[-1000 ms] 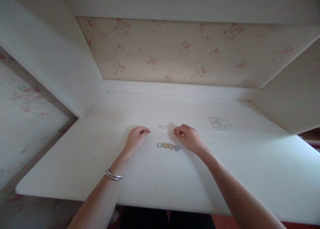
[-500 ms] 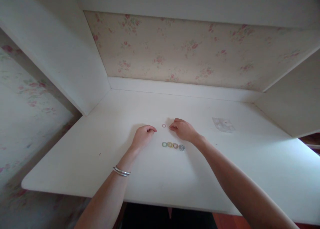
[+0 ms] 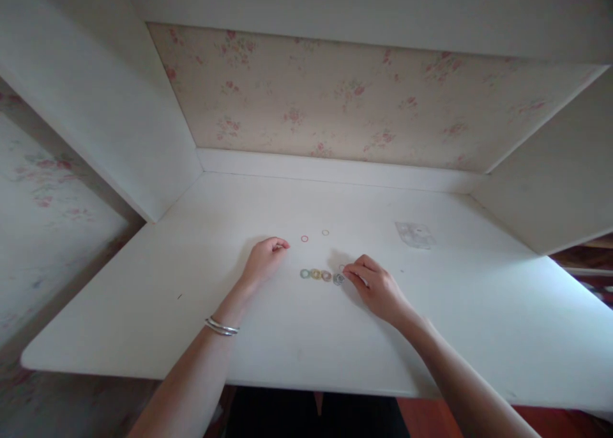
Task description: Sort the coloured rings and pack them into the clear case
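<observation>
My right hand (image 3: pixel 376 286) is closed in a pinch on a small pale thin ring (image 3: pixel 341 267), at the right end of a row of ring piles. In that row lie a green pile (image 3: pixel 305 274), a yellow one (image 3: pixel 316 274), a brownish-pink one (image 3: pixel 326 276) and a grey one (image 3: pixel 338 279) beside my fingertips. My left hand (image 3: pixel 265 259) rests on the table with thumb and forefinger pressed together; anything between them is too small to see. Beyond the row lie a single red ring (image 3: pixel 304 239), right of my left fingertips, and a single yellowish ring (image 3: pixel 325 232).
A clear plastic bag (image 3: pixel 414 235) lies at the back right of the white table (image 3: pixel 268 355). A small dark strip (image 3: pixel 179 296) is at the left. White panels and a low back ledge (image 3: pixel 335 170) enclose the table's far side.
My right hand has moved back toward me, from beside the red ring to the grey pile. The single yellowish ring now shows where that hand was. The view has shifted slightly; my left hand stays put.
</observation>
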Demonstrator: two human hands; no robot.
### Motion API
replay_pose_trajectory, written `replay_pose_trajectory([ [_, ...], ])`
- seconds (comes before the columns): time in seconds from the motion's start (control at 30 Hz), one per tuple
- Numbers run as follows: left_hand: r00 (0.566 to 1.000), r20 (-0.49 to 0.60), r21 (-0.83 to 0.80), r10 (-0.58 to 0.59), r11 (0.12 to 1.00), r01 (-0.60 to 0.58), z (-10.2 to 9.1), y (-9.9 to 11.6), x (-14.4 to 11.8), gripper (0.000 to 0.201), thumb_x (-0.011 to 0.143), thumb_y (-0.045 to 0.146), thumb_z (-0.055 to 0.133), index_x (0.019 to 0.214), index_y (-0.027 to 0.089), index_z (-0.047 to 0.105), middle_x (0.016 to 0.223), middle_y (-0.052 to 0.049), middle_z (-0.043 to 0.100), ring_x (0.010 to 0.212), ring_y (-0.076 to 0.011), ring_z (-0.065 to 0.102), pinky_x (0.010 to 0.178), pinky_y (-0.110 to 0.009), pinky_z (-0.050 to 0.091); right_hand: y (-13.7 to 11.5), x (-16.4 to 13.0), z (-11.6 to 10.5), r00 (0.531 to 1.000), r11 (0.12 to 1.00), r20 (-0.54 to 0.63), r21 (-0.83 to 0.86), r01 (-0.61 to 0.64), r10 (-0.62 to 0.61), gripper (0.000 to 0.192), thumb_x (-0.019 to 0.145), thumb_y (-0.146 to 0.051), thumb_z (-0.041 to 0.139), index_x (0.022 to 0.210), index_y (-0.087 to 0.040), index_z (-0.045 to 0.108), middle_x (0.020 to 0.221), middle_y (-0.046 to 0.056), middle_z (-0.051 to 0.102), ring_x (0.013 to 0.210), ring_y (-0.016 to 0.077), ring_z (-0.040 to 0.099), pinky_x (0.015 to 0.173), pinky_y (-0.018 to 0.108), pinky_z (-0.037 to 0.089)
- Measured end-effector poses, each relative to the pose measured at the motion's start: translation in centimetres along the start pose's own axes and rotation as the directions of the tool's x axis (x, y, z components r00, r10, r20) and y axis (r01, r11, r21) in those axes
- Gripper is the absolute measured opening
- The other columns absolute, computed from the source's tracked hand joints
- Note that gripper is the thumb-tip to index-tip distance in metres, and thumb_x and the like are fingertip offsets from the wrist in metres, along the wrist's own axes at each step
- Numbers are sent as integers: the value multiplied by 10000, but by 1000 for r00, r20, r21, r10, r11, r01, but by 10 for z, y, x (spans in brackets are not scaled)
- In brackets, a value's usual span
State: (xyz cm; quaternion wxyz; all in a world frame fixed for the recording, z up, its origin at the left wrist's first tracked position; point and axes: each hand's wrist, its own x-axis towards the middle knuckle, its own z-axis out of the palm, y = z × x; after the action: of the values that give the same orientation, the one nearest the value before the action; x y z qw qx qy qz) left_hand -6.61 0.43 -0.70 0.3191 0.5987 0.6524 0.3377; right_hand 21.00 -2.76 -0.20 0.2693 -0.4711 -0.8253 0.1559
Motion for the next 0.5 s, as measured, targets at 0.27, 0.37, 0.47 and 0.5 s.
replay_pose_trajectory([
  [0.27,1000,-19,45,-17,999,18,0,4,-2,269,779,321,511,934,185,685,709,2,678,543,-126,547,504,-230,364,3,-18,12,999,999,7,-6,34,-34,284,945,-284,402,974,-234,680,882,55,601,797,154,565,728,283,455],
  [0.37,1000,-18,77,-1,997,3,1,3,-2,272,788,335,507,937,188,680,699,5,667,533,-122,538,492,-224,350,4,-17,12,999,999,15,-15,48,-48,276,938,-284,417,965,-245,689,855,46,600,778,152,563,702,278,451],
  [0.47,998,-12,132,55,990,-53,6,2,-4,263,803,342,504,939,197,677,687,9,654,563,-125,554,523,-222,362,5,-19,11,999,998,-37,52,20,-18,278,931,-301,429,938,-250,703,833,39,599,741,138,566,683,267,450],
  [0.5,998,-11,158,68,985,-65,8,2,-5,261,809,345,503,943,202,676,671,13,644,561,-124,551,528,-221,360,6,-19,10,997,996,-79,92,-10,17,283,929,-315,432,922,-246,707,831,40,600,723,133,566,670,263,451],
])
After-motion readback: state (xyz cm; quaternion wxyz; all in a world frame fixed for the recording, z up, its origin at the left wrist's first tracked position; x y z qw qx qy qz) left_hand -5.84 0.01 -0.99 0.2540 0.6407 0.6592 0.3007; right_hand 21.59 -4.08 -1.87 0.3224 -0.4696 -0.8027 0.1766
